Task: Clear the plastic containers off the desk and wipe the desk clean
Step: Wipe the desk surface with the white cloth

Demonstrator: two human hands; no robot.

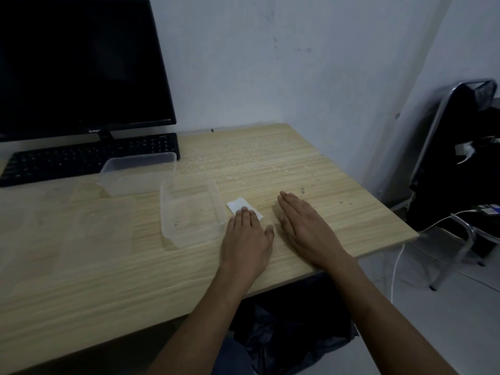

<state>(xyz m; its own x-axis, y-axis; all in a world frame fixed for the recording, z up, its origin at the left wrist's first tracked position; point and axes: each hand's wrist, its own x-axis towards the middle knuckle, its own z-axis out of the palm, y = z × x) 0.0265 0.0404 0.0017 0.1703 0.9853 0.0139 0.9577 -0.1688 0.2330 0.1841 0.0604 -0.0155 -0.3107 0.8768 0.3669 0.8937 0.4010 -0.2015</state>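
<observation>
Desk [270,163] holds two clear tubs [189,212], near keyboard [89,158]. Left hand [247,234] flat, fingers pressing white tissue [238,205]; right hand [303,220] flat, empty. Clearing not begun; next, lift tubs away.

left hand [247,234] lying flat, fingertips pressing white tissue [242,209] | right hand [303,226] resting flat on desk [270,158] | two clear containers [189,212] [138,174] sitting left of tissue
</observation>
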